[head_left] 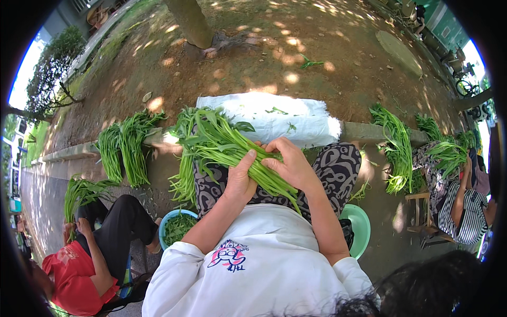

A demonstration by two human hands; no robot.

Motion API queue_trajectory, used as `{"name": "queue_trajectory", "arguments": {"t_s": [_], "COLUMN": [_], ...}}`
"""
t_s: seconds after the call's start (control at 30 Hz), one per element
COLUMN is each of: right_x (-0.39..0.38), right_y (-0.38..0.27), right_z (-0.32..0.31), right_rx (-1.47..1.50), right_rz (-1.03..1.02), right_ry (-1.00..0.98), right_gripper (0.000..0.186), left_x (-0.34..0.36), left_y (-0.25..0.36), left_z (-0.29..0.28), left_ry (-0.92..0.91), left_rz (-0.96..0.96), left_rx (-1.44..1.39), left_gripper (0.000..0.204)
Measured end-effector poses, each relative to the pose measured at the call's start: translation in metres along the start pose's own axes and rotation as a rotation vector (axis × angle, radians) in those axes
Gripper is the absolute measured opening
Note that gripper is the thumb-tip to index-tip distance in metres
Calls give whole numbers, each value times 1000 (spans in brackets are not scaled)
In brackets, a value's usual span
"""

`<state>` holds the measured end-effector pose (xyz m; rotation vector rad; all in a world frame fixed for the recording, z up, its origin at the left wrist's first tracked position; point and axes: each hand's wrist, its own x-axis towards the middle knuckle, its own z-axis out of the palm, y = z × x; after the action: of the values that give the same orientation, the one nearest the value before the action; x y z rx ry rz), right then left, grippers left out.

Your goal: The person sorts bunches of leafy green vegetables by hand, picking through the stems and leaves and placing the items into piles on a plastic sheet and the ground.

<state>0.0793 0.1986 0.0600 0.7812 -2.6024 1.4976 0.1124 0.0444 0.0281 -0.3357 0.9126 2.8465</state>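
Bunch of long-stemmed leafy greens (224, 145): held in front of the torso, above the lap, leaves toward upper left, stem ends toward lower right. Left hand (241, 177): closed around the stems, thumb laid along the top. Right hand (291, 165): fingers curled, thumb and forefinger close together at the stems just beside the left thumb; cannot tell whether a single stem is pinched between them.

Wearer: white shirt (264, 259), dark patterned trousers (338, 177), knees apart. Beyond the knees, a pale sheet (253, 113) lies spread with a few green scraps on it. More greens (182, 177) hang beside the left knee, partly below the held bunch.

Left side: further bunches (132, 150) draped over a stone curb (362, 131); near the left forearm, a blue basin (161, 228) containing leafy pieces. Right side: another bunch (396, 150) across the same curb; a light-green basin (360, 232) near the right forearm, partly hidden.

Co-worker in red (79, 280) at far left, hands on upright greens (79, 198). Co-worker in stripes (467, 214) at far right, also holding greens. Tree trunk (190, 24) stands on bare soil ahead.
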Motion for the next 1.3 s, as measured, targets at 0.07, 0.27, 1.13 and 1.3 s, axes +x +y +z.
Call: {"name": "queue_trajectory", "arguments": {"t_s": [0.07, 0.27, 1.13, 1.3], "right_x": [-2, 0, 11, 3], "right_y": [3, 0, 2, -2], "right_z": [8, 13, 45, 46], "right_rx": [73, 217, 160, 15], "right_rz": [98, 128, 42, 20], "right_ry": [23, -83, -19, -56], "right_gripper": [25, 21, 26, 24], "left_x": [-1, -12, -5, -6], "left_y": [-4, 1, 2, 0], "left_z": [-9, -16, -40, -47], "left_ry": [38, 27, 117, 65], "left_rz": [-13, 37, -47, -81], "left_rx": [11, 98, 16, 11], "left_gripper": [34, 38, 33, 35]}}
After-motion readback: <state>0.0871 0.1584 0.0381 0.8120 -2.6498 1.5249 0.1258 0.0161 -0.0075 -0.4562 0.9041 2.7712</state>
